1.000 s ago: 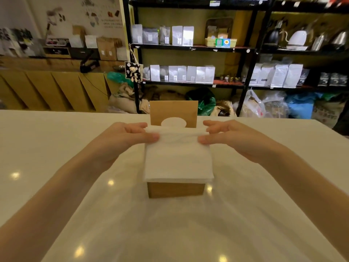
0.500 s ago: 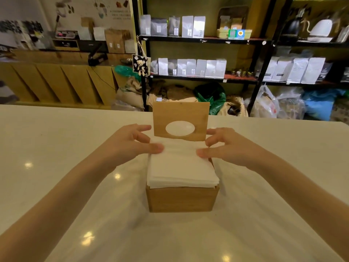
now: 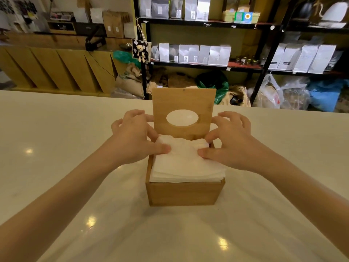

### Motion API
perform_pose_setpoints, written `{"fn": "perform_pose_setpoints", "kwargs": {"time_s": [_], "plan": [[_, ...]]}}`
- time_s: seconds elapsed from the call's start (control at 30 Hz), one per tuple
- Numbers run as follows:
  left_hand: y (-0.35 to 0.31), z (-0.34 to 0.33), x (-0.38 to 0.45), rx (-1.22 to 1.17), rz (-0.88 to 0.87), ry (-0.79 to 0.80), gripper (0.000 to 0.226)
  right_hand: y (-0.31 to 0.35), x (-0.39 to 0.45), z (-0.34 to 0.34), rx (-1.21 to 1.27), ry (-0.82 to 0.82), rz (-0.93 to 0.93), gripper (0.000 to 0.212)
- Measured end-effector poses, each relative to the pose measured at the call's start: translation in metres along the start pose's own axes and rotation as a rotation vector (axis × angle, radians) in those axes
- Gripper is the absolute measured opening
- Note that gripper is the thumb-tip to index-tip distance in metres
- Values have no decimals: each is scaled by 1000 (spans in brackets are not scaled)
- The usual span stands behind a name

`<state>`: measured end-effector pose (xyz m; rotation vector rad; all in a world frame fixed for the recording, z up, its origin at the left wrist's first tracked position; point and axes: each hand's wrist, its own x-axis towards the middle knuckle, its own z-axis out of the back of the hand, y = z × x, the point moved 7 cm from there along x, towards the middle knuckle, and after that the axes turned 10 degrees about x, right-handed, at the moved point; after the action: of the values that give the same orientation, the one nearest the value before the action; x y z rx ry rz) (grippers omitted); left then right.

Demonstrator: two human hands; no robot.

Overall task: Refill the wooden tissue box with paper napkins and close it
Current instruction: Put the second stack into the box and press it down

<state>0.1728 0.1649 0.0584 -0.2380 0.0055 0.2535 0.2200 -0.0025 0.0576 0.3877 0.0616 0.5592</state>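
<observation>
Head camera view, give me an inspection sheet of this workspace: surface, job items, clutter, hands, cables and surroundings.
Surface: pale glossy table, light reflections on it.
Job's things: wooden tissue box near the middle; lid with oval hole stands upright at the back; napkin stack rises above the rim, far edge bunched.
Clutter: nothing seen on the table.
Grippers: left hand and right hand, thumbs on top of the stack, fingers at its far corners.
Cables: a thin cord runs down the wooden counter behind.
Surroundings: black shelving with white bags; sacks and plastic bags on the floor.
</observation>
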Motion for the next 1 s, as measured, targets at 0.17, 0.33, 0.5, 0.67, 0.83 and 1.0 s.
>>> {"fn": "perform_pose_setpoints", "kwargs": {"time_s": [0.17, 0.33, 0.5, 0.67, 0.83, 1.0], "plan": [[-2, -6, 0, 73, -9, -8, 27, 6, 0, -5, -80, 13, 12, 25], [-5, -9, -2, 182, -22, -24, 28, 12, 2, -7, -190, 23, 6, 28], [-14, -6, -7, 412, -64, -79, 36, 15, 3, -7, -284, -8, -13, 31], [-18, 6, -15, 425, -60, -241, 33, 13, -1, -3, -261, -77, -23, 34], [-15, 12, -22, 285, -87, -258, 18, 15, -9, 8, -193, -189, 38, 25], [-6, 15, -28, 266, -86, -83, 32, 7, -9, 17, 61, -26, 33, 19]]}}
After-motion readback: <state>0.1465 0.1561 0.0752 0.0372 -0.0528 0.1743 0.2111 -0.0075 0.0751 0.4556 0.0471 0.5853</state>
